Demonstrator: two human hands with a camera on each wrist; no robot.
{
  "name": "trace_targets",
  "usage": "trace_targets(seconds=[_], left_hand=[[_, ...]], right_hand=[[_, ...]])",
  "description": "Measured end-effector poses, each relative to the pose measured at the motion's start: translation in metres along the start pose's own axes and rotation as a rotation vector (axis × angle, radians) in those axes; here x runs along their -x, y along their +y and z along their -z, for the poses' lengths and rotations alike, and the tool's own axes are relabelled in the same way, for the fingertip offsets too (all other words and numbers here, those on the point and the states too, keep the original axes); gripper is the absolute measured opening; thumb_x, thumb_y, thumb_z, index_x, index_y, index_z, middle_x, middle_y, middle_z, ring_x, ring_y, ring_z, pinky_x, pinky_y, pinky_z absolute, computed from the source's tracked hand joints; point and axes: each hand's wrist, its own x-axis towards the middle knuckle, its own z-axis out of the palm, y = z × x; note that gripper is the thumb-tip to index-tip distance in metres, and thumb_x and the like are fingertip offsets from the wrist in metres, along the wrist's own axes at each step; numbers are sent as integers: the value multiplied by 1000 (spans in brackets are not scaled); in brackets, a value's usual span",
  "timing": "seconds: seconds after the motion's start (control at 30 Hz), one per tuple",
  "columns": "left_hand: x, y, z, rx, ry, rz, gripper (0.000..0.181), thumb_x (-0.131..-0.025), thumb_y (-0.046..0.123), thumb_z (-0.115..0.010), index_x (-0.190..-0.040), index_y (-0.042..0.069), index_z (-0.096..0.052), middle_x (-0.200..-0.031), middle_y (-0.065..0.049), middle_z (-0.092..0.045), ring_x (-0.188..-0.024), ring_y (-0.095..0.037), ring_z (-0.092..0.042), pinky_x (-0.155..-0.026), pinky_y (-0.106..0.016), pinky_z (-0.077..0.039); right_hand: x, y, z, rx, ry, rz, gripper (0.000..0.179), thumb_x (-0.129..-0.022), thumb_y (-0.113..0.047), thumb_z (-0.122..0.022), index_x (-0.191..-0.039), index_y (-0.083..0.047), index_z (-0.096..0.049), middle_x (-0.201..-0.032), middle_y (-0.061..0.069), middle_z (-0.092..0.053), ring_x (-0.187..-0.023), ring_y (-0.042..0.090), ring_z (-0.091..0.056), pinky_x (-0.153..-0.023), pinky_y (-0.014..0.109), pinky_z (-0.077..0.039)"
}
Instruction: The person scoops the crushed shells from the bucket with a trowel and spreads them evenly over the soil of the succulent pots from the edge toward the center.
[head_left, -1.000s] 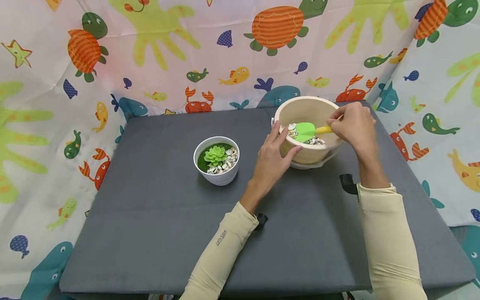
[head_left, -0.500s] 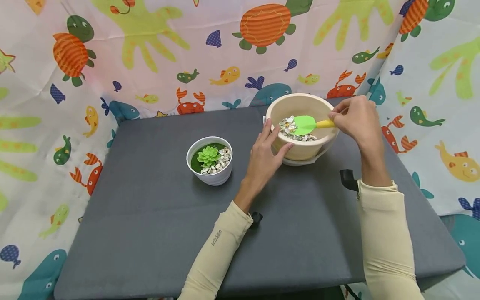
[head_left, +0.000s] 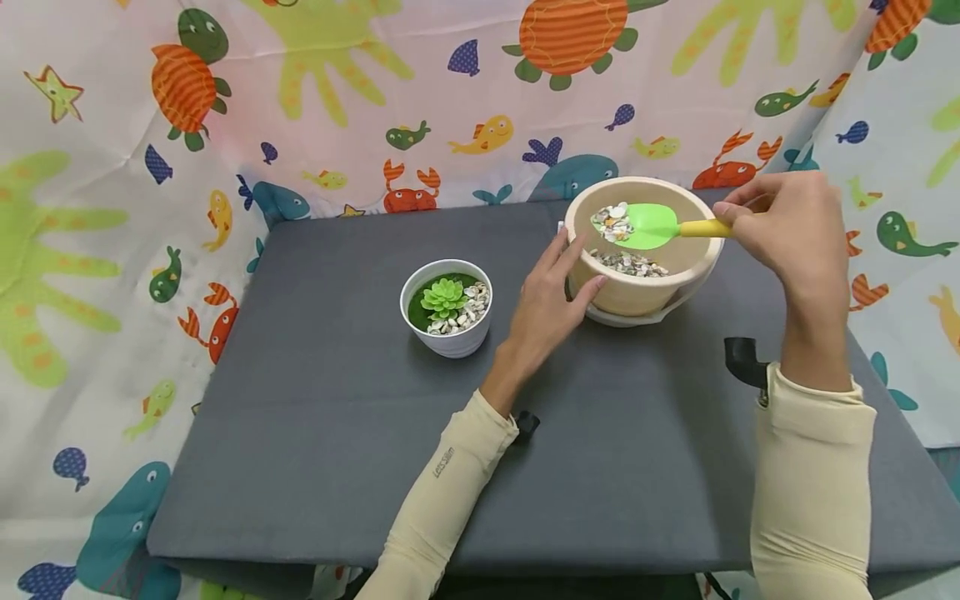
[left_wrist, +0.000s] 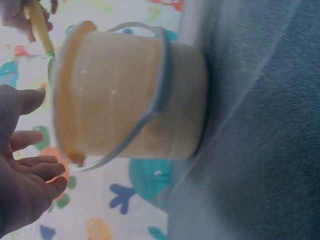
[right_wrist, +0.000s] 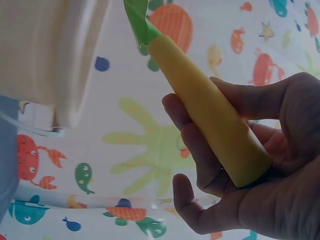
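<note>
My right hand (head_left: pixel 797 229) pinches the yellow handle of a toy trowel (right_wrist: pixel 207 107) between thumb and fingers. The trowel's green blade is level above the bucket's mouth, with small pale stones (head_left: pixel 613 222) heaped at its tip. Below it stands a cream bucket (left_wrist: pixel 117 95), more loose stones (head_left: pixel 630 264) lying inside and its carrying handle hanging down the side. At the bucket's left rim is my left hand (head_left: pixel 543 304), fingers spread and loosely bent; in the left wrist view this hand (left_wrist: pixel 25 175) shows a gap from the bucket wall.
Left of the bucket, a white pot (head_left: pixel 453 343) holds a green artificial succulent (head_left: pixel 444 297) and pale stones. Both containers stand on a grey cloth-covered table (head_left: pixel 337 433). A printed sea-animal curtain (head_left: pixel 337 167) rises behind and along both sides.
The right hand has raised the trowel out of the bucket's stones, lifting a heap of them on the blade. The left hand stays beside the rim. The head view has shifted slightly.
</note>
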Motion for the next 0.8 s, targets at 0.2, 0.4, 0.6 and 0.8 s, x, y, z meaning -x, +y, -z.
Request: trace_targets(seconds=[0.2,0.4,0.6,0.8], left_hand=[[13,3,29,-4,94,24,65,-101,33,-70,-158,11,-46,-166,-12,-43,-153,-26,-46,-122,-42,-43],[40,-11,44,-16,167,87,65,-100,35,-72,-156,10,-50,-163,-14,-47,-152,-29,-47,-123,-45,-42],[58,-29,62,-19,271,138,70,-94,35,-78,-153,7,-53,-160,-15,-50,-153,-31,-45,-124,-49,-40],[65,-48,96,-36,335,186,84,-88,40,-84,-157,7,-48,-163,-18,-45,-157,-35,-38,-124,-59,-37]], right_hand=[[6,-9,9,-52,-20,-18,36,-97,-26,-71,-113,7,-75,-74,-7,-64,-80,13,-50,-54,16,-43],[20,-9,6,-73,-11,52,31,-96,-20,-72,-107,8,-77,-75,0,-69,-71,3,-51,-55,18,-43],[24,-17,-6,-102,-54,100,30,-95,-20,-74,-105,8,-77,-82,12,-74,-69,-2,-51,-56,16,-43],[23,-41,-24,-147,-83,140,26,-95,-20,-75,-105,4,-79,-90,20,-74,-74,8,-55,-60,17,-43]])
